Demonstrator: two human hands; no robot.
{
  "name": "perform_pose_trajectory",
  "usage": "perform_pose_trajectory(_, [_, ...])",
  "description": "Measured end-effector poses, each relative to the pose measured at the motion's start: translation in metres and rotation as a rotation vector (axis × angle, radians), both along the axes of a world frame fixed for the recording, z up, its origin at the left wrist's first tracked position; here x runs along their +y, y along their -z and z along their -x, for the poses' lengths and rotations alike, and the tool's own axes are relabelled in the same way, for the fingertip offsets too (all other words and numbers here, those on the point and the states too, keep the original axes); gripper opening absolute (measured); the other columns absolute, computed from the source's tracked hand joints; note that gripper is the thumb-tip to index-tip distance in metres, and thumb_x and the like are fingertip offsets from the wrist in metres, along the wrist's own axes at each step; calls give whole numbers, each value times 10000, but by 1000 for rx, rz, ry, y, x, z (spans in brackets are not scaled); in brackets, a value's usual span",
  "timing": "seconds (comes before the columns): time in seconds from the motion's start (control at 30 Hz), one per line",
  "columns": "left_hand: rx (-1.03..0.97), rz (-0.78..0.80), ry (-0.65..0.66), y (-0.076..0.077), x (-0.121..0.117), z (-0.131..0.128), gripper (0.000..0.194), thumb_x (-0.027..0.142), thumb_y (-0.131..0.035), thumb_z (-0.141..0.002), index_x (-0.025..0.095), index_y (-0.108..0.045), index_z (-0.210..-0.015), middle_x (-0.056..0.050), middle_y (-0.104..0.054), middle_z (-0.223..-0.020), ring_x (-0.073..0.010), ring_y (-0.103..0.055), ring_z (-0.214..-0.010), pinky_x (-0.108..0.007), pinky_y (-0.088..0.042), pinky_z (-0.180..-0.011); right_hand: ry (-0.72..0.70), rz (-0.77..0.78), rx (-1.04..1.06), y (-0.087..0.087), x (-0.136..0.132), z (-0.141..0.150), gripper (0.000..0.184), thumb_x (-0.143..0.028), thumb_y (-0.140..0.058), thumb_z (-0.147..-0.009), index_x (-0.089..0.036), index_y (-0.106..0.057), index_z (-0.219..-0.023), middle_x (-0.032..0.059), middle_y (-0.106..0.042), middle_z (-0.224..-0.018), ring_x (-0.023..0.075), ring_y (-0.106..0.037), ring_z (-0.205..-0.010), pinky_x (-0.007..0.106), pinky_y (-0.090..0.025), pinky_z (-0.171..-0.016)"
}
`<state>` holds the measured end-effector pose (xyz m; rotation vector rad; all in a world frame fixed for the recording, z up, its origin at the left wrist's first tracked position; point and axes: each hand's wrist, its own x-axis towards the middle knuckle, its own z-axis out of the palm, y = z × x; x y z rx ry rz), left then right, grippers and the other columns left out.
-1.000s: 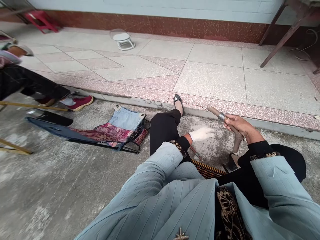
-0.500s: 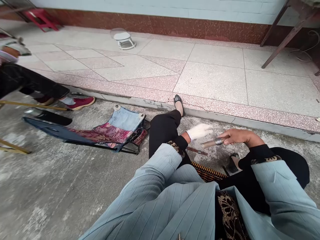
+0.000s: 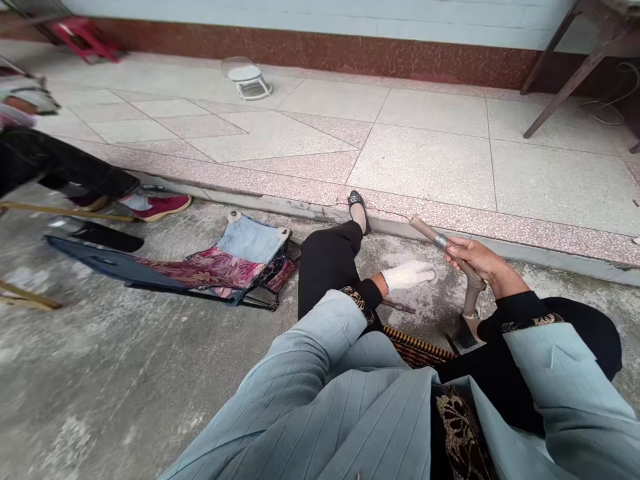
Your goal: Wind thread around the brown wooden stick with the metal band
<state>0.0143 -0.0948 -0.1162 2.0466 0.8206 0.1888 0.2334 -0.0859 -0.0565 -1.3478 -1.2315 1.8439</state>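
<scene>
My right hand [image 3: 473,257] is bare and wraps round a crooked wooden stick [image 3: 424,230]. Silvery wire is wound round the stick just ahead of my fingers. Its straight end points up and left; behind my hand it bends down toward my right shoe [image 3: 470,330]. My left hand [image 3: 407,274] wears a white knitted glove and hangs to the left of the stick, apart from it. Its fingers stretch to the right, slightly curved, with nothing visible in them. Below it shows a thin reddish-brown rod [image 3: 399,306], partly hidden by my sleeve.
A low folding chair [image 3: 220,267] with patched fabric stands to my left. Beyond it is another person's leg and red shoe [image 3: 163,207]. A raised tiled step [image 3: 425,153] runs ahead, bearing a small white stool [image 3: 250,80], a red stool [image 3: 83,37] and a wooden table leg [image 3: 565,90].
My right hand first lowered the stick's end toward my gloved left hand, then raised it again. My left hand moved slightly up and left, then back down and right.
</scene>
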Motion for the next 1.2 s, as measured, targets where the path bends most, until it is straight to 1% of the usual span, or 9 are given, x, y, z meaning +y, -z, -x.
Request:
perform_pose_trajectory(0.13, [18, -58, 76, -6, -7, -3, 320, 390, -398, -968, 169, -628, -959, -32, -642, -847, -150, -558, -740, -243, -379, -689, 18, -133, -451, 9, 6, 6, 644, -354, -595, -858, -188, -445, -1462, 63, -642, -810, 163, -534, -651, 294, -448, -603])
perform_pose_trajectory(0.27, [160, -234, 171, -13, -9, -1, 313, 371, -402, -967, 178, -648, -953, -55, -665, -869, -173, -578, -743, -259, -374, -668, -465, -303, -1117, 8, 2, 10, 377, -280, -605, -837, -236, -685, -1203, 114, -681, -975, 226, -591, -808, 310, -433, -662])
perform_pose_trajectory(0.4, [185, -309, 143, -14, 2, 7, 304, 374, -425, -960, 200, -661, -1039, -55, -690, -984, -191, -605, -828, -262, -390, -705, -1012, -38, -802, 3, -5, 1, 328, -244, -637, -796, -199, -723, -1109, 54, -639, -752, 151, -542, -640, 260, -395, -579])
perform_pose_trajectory(0.5, [85, -229, 53, -8, 12, 12, 318, 380, -414, -967, 186, -652, -1048, -51, -684, -1006, -182, -603, -871, -255, -409, -757, -956, -10, -360, -7, -6, -12, 505, -384, -658, -802, -181, -631, -1264, 2, -584, -721, 106, -476, -583, 241, -389, -561])
perform_pose_trajectory(0.63, [17, -71, -50, 2, 13, 7, 381, 415, -383, -976, 140, -647, -982, -67, -671, -901, -172, -593, -814, -272, -436, -780, -629, -70, -148, -18, -3, -21, 553, -461, -710, -753, -147, -625, -1200, -10, -558, -753, 94, -455, -613, 233, -381, -571])
perform_pose_trajectory(0.77, [57, -38, -10, 6, 1, -2, 416, 446, -380, -971, 122, -641, -972, -68, -657, -825, -162, -567, -741, -271, -439, -742, -336, -104, -173, -10, 2, -14, 418, -529, -658, -779, -133, -631, -909, 16, -569, -758, 112, -483, -632, 256, -400, -597])
perform_pose_trajectory(0.87, [70, -34, 40, 3, -7, -5, 397, 447, -410, -959, 126, -643, -965, -61, -651, -794, -155, -559, -732, -253, -435, -731, -238, -168, -530, 2, 5, 0, 374, -495, -574, -849, -140, -632, -951, 60, -608, -801, 158, -527, -674, 292, -423, -615])
perform_pose_trajectory(1.03, [93, -72, 136, -9, -5, 2, 329, 390, -431, -948, 149, -649, -899, -61, -660, -842, -161, -564, -735, -252, -422, -707, -632, -232, -1153, 6, 0, 19, 222, -299, -567, -868, -143, -685, -973, 141, -661, -955, 233, -592, -813, 333, -421, -674])
perform_pose_trajectory(1.2, [33, -9, 190, -10, 7, 8, 234, 298, -471, -931, 149, -648, -968, -70, -667, -982, -171, -578, -857, -251, -418, -762, -1044, -40, -624, -10, -4, 3, 208, -332, -673, -790, -165, -725, -903, 22, -620, -693, 135, -534, -610, 267, -420, -600])
